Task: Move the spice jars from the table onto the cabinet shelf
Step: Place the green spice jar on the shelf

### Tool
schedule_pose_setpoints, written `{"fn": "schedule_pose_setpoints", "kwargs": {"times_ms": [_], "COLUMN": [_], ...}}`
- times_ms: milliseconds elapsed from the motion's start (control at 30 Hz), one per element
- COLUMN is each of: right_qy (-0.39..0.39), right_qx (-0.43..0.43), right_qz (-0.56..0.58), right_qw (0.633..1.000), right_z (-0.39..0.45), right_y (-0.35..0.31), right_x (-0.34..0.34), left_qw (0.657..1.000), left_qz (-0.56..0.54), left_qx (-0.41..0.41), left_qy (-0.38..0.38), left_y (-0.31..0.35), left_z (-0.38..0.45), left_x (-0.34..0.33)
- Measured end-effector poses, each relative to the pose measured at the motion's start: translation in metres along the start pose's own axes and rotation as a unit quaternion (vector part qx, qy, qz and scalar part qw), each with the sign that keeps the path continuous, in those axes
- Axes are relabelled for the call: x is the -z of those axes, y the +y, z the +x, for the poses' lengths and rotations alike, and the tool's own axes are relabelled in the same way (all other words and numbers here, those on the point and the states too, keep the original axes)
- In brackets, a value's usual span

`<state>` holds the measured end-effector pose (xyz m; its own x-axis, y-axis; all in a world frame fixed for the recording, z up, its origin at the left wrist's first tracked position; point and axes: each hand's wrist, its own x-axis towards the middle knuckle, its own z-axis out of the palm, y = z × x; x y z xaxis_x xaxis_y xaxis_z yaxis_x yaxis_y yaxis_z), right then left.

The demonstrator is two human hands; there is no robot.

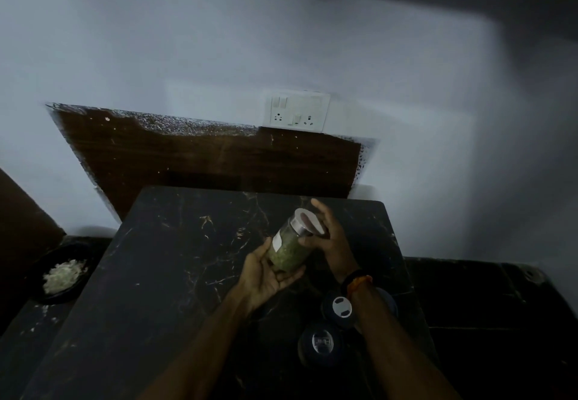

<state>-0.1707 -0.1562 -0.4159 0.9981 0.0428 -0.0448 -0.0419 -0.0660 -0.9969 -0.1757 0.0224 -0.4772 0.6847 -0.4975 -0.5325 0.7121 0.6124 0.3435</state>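
1. Black marble-look stone with pale veins forms the table top (175,262), smooth and square-cornered.
2. Clear glass makes up the held spice jar (292,245): a cylinder filled with greenish flakes, a white label on its side, a metal band under a flat white lid. It is tilted, lid pointing away, lifted clear of the table.
3. Left hand (266,277) cups the jar's base, palm up, fingers curled around the underside.
4. Right hand (328,234) grips the lid end, thumb on the metal band, fingers spread behind the lid.
5. Below the right wrist stand two dark-lidded jars (341,307) (320,343), round, on the table.
6. Left of the fingers, off the table, a dark bowl (62,274) holds pale shreds.
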Motion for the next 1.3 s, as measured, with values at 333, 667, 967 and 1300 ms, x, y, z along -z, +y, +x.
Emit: {"fn": "schedule_pose_setpoints", "kwargs": {"times_ms": [333, 667, 967, 1300], "right_qy": [0.100, 0.100, 0.061, 0.040], "right_qx": [-0.021, 0.020, 0.110, 0.237], "right_qz": [0.172, 0.314, 0.269, 0.168], "right_qw": [0.980, 0.944, 0.955, 0.956], "right_z": [0.010, 0.028, 0.049, 0.075], "right_y": [-0.012, -0.063, -0.148, -0.293], "right_x": [-0.011, 0.000, 0.018, 0.035], "left_qw": [0.989, 0.965, 0.937, 0.889], "left_qz": [0.042, 0.135, 0.156, 0.190], "left_qx": [-0.093, -0.154, -0.213, -0.290], "left_qy": [-0.108, -0.167, -0.231, -0.298], "left_y": [0.005, 0.032, 0.076, 0.148], "left_z": [-0.014, -0.022, -0.027, -0.053], "left_x": [-0.029, -0.078, -0.151, -0.267]}}
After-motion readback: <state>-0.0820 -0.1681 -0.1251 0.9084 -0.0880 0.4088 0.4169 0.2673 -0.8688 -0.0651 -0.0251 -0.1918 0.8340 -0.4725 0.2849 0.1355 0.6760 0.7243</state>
